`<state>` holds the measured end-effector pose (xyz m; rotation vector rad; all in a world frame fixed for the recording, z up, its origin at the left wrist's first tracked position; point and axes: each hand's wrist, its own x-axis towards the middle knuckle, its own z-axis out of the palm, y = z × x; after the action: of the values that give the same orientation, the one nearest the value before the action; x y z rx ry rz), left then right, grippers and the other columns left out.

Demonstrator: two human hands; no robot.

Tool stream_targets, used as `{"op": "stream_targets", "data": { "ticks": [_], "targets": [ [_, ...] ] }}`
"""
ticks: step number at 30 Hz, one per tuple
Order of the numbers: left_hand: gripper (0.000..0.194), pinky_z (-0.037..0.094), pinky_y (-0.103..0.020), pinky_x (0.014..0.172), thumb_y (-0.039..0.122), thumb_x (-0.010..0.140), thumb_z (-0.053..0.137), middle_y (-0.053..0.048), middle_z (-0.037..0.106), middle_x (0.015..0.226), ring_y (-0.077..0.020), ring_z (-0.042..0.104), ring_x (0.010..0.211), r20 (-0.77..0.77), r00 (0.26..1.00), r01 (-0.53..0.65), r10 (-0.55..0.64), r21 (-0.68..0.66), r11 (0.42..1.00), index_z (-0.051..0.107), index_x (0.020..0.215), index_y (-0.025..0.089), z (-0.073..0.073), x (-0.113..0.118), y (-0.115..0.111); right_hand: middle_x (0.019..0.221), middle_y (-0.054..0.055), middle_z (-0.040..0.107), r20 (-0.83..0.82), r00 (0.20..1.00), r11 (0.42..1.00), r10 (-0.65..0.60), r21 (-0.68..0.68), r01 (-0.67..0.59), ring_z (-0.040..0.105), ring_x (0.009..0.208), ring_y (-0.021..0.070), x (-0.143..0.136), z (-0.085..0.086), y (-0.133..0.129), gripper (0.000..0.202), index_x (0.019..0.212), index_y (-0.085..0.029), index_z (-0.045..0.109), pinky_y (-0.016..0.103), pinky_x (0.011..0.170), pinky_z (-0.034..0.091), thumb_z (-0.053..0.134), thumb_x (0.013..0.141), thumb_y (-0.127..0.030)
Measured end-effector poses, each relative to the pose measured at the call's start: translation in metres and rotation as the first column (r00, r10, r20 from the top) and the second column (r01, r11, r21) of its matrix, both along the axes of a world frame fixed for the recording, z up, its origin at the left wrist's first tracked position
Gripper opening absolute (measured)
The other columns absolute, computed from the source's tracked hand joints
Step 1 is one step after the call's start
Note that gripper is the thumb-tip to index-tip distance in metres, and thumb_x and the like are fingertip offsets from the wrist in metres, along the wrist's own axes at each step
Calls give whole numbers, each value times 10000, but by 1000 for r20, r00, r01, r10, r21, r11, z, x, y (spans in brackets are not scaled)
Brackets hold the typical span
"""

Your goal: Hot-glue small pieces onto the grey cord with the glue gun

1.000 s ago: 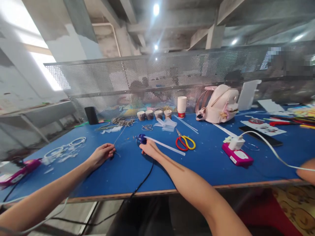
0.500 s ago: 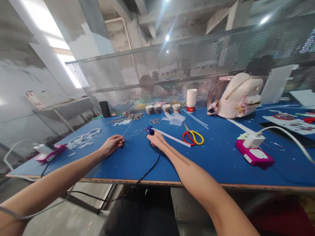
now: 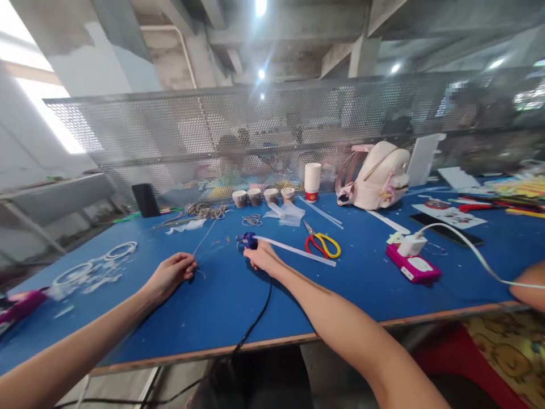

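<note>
My left hand [image 3: 172,276] is closed, with finger and thumb pinching a thin grey cord [image 3: 206,236]. From the pinch the cord runs up toward a loose grey pile [image 3: 208,211] at the back, and a short end pokes out beside the fingers. Wrapped round a small blue glue gun [image 3: 250,241] is my right hand [image 3: 263,257]. A long translucent glue stick [image 3: 298,250] juts from the gun's rear, and a black cable [image 3: 266,304] trails from below the hand over the table's front edge. The gun's nozzle points left, apart from the cord.
Red-and-yellow-handled scissors [image 3: 322,244] lie right of the glue gun. Paper cups [image 3: 271,196], a cup stack [image 3: 312,182] and a pale backpack [image 3: 381,177] line the back. White rings [image 3: 120,250] lie left; a magenta power strip [image 3: 413,266] sits right. Another person's arm [image 3: 530,287] shows at far right.
The camera view has swung to the right, so the table's contents appear farther left. Both hands keep their holds on the cord and the glue gun.
</note>
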<state>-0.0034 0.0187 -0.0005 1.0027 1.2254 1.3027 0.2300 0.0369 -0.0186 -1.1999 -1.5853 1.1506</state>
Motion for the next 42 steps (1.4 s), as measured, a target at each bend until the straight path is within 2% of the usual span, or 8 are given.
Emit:
{"op": "stream_targets", "data": {
  "ticks": [5, 8, 14, 17, 21, 31, 35, 42],
  "targets": [
    [147, 423, -168, 379, 6, 638, 648, -21, 590, 517, -72, 470, 407, 55, 998, -21, 23, -33, 999, 573, 607, 129, -3, -3, 2, 358, -113, 386, -59, 997, 999, 54, 6, -54, 371, 298, 69, -6, -6, -6, 30, 702, -190, 533, 173, 348, 293, 518, 724, -177],
    [133, 449, -175, 422, 4, 643, 630, -28, 587, 541, -79, 497, 446, 100, 995, -12, 18, -59, 998, 579, 615, 123, -5, 8, 4, 368, -107, 400, -87, 992, 996, 87, 9, -86, 371, 311, 70, -7, -6, -13, 29, 707, -188, 533, 178, 360, 287, 522, 719, -211],
    [107, 415, -170, 427, 82, 637, 670, -21, 584, 574, -62, 463, 454, 221, 963, 166, -156, -30, 986, 570, 637, 120, -9, 49, 15, 419, -89, 419, -83, 993, 996, 89, 16, -88, 382, 348, 81, -5, 1, -25, 95, 743, -186, 548, 191, 378, 302, 495, 739, -264],
    [140, 389, -172, 414, 117, 615, 703, -13, 577, 575, -59, 444, 447, 266, 938, 237, -224, -18, 971, 566, 642, 126, -12, 57, 19, 412, -90, 392, -63, 997, 999, 37, 13, -36, 363, 351, 82, -4, 0, -26, 117, 724, -185, 551, 199, 389, 295, 476, 750, -271],
    [146, 345, -163, 397, 133, 614, 706, -3, 563, 569, -53, 421, 445, 304, 922, 266, -240, -46, 963, 565, 653, 130, -15, 52, 18, 383, -89, 377, -73, 997, 999, -18, -33, 15, 375, 376, 96, -2, 1, -28, 148, 686, -192, 535, 213, 430, 310, 466, 765, -296],
    [115, 319, -181, 409, 131, 634, 674, 21, 522, 548, -46, 397, 428, 336, 910, 283, -245, -70, 956, 560, 634, 141, -17, 46, 13, 408, -81, 373, 63, 998, 993, 20, -119, -12, 370, 405, 98, -2, 7, -40, 266, 638, -199, 487, 223, 455, 313, 470, 817, -394],
    [114, 313, -181, 411, 128, 632, 671, 36, 488, 506, -48, 392, 427, 335, 913, 273, -235, -71, 959, 557, 625, 142, -18, 46, 13, 424, -74, 406, 120, 993, 994, -4, -106, 17, 401, 423, 106, -2, 4, -43, 251, 666, -199, 483, 233, 471, 325, 501, 810, -404],
    [161, 279, -174, 388, 144, 635, 667, 50, 464, 473, -40, 358, 403, 339, 911, 276, -236, -73, 958, 515, 583, 153, -17, 47, 12, 416, -74, 411, 94, 995, 998, -15, -53, 20, 406, 398, 104, -3, -4, -42, 241, 685, -201, 491, 240, 448, 307, 521, 805, -408]
  ]
}}
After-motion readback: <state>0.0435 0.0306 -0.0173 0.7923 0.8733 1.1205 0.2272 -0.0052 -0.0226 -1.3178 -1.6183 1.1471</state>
